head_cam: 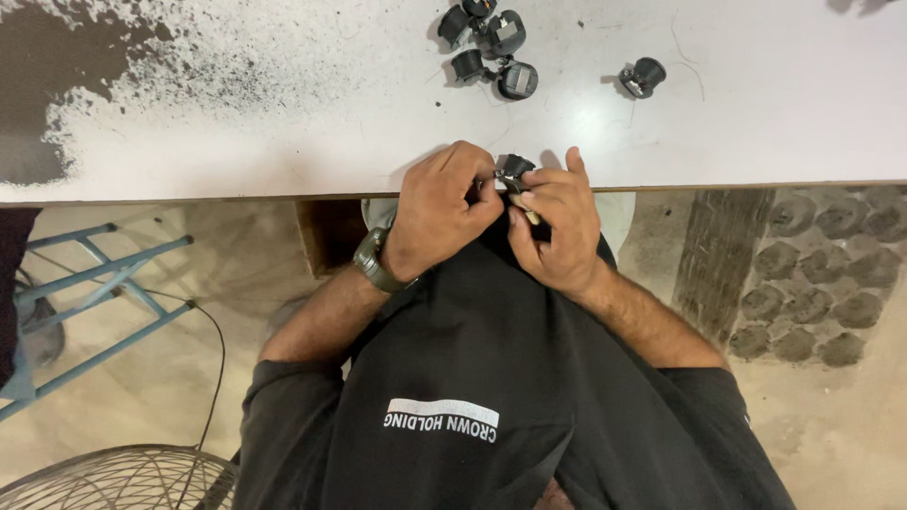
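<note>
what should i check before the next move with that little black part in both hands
1. Small black part gripped by both hands: ok, left hand and right hand meet on it at the table edge.
2. Part's metal bits seated: cannot tell, the fingers cover them.
3. Spare black parts within reach: ok, a cluster lies further up the white tabletop, one more apart to the right.
4. Work surface under the hands clean: ok here, but dark specks spread on the left.
5. Watch clear of the part: ok, it sits back on the left wrist.

Head camera, steeply downward, close.
</note>
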A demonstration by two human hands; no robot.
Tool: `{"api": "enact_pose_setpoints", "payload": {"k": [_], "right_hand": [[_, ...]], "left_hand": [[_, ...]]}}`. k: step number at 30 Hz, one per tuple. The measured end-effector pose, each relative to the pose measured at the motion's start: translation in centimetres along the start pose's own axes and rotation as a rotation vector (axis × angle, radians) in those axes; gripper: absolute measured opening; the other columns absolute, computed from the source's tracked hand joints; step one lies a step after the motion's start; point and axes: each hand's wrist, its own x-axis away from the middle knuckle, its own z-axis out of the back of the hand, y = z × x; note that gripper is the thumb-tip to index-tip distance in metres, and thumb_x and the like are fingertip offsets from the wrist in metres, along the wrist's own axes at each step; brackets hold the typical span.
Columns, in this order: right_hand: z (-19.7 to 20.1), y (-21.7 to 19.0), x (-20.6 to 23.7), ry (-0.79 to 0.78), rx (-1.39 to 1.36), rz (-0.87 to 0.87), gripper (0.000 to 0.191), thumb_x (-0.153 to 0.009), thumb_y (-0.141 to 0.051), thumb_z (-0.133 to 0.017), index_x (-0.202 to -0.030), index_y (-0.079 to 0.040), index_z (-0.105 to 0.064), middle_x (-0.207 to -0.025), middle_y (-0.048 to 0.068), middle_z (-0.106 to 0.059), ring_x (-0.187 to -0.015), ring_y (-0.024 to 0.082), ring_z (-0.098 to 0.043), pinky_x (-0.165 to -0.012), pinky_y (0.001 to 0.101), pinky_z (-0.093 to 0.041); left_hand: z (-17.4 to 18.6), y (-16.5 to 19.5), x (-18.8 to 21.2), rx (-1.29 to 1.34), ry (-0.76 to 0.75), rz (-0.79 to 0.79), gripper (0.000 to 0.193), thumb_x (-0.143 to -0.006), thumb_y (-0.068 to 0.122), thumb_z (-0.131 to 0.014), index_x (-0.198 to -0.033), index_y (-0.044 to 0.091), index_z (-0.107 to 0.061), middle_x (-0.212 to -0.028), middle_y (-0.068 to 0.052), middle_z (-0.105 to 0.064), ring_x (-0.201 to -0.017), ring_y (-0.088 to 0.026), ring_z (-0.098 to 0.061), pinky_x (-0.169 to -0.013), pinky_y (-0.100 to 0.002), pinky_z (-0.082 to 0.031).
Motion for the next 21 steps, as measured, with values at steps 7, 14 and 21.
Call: {"api": "enact_pose_setpoints", "payload": {"k": [7, 14, 21], "right_hand": [[-0.3, 0.3, 0.0, -0.015, 0.105, 0.008, 0.034, -0.084, 0.013, -0.077, -0.109, -0.003, -0.06, -0.096, 0.011, -0.066, -0.106, 0.032, -0.068, -0.126, 0.0591, -0.028], [-0.1, 0.5, -0.1, -0.015, 0.157, 0.021, 0.035, -0.085, 0.015, -0.079, -0.109, -0.004, -0.062, -0.097, 0.01, -0.067, -0.107, 0.031, -0.068, -0.128, 0.058, -0.028], [4.3, 3.6, -1.5, 0.188, 0.271, -0.162, 0.024, -0.096, 0.01, -0.066, -0.116, -0.001, -0.059, -0.111, 0.014, -0.062, -0.117, 0.032, -0.063, -0.129, 0.0609, -0.016]], "left_hand": [[-0.3, -0.4, 0.3, 0.011, -0.003, 0.024, 0.018, -0.081, -0.001, -0.071, -0.094, 0.005, -0.06, -0.086, -0.006, -0.064, -0.076, -0.027, -0.064, -0.068, -0.039, -0.053], [-0.4, -0.2, 0.2, 0.03, -0.026, -0.023, 0.017, -0.085, 0.002, -0.072, -0.097, 0.006, -0.06, -0.092, -0.007, -0.065, -0.083, -0.027, -0.065, -0.074, -0.04, -0.054], [-0.1, -1.4, -6.0, -0.351, -0.126, -0.046, 0.054, -0.093, 0.037, -0.078, -0.125, -0.001, -0.058, -0.096, -0.014, -0.064, -0.08, -0.032, -0.065, -0.067, -0.045, -0.052]]}}
